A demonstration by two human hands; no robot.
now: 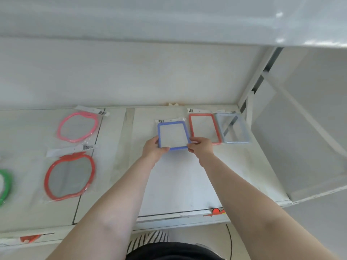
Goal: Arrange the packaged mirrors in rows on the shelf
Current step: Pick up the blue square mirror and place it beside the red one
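Observation:
A blue-framed rectangular packaged mirror [173,135] lies near the back of the white shelf [180,184]. My left hand [153,150] grips its lower left corner. My right hand [201,147] pinches its lower right corner. Right of it sit a red-framed rectangular mirror [203,127] and a grey-framed one [232,128], side by side along the back. On the left part of the shelf lie a pink apple-shaped mirror [78,126] and, in front of it, a red apple-shaped mirror [69,176]. A green mirror [4,186] shows at the left edge.
An upper shelf [169,19] overhangs the whole space. A white upright post [249,98] and a side panel close off the right end. Bare shelf surface lies in front of the rectangular mirrors. Red stickers mark the shelf's front edge [217,212].

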